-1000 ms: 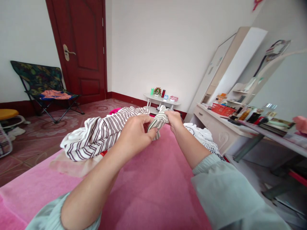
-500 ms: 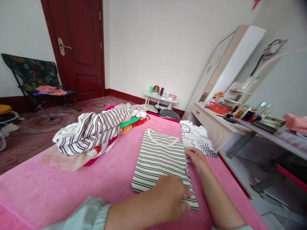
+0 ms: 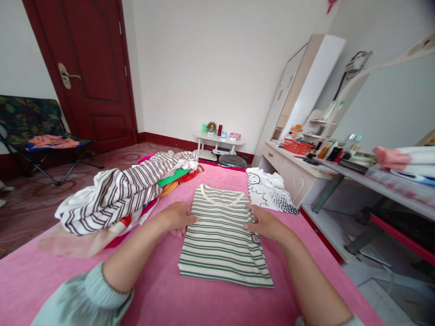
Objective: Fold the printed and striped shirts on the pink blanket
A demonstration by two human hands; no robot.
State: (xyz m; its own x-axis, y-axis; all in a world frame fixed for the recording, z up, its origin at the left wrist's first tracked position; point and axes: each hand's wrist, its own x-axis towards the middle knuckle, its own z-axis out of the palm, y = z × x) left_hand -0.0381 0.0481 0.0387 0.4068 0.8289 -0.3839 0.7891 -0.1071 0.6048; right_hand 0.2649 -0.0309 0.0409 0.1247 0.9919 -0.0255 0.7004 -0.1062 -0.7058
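Note:
A cream shirt with dark green stripes [image 3: 220, 244] lies folded into a rectangle on the pink bed cover [image 3: 149, 294], its V-shaped neckline at the far end. At the shirt's left edge, my left hand [image 3: 178, 218] is closed, thumb on top and fingers partly hidden at the side. On the opposite edge my right hand [image 3: 267, 222] also grips the fabric, just above a small label-like patch. Beyond my right hand rests a folded white garment with black drawings [image 3: 268, 190].
To the left lies a heap of clothes with a brown-striped garment [image 3: 115, 194] on top. A dressing table [image 3: 295, 174] with bottles and a red basket [image 3: 297, 146] stands right. Further back are a small white side table [image 3: 217, 137], a folding chair [image 3: 30, 117] and a door [image 3: 95, 68].
My left hand has moved from the shirt's near right part to its left edge. My right hand stays by the right edge and now grips it. The view has turned slightly right.

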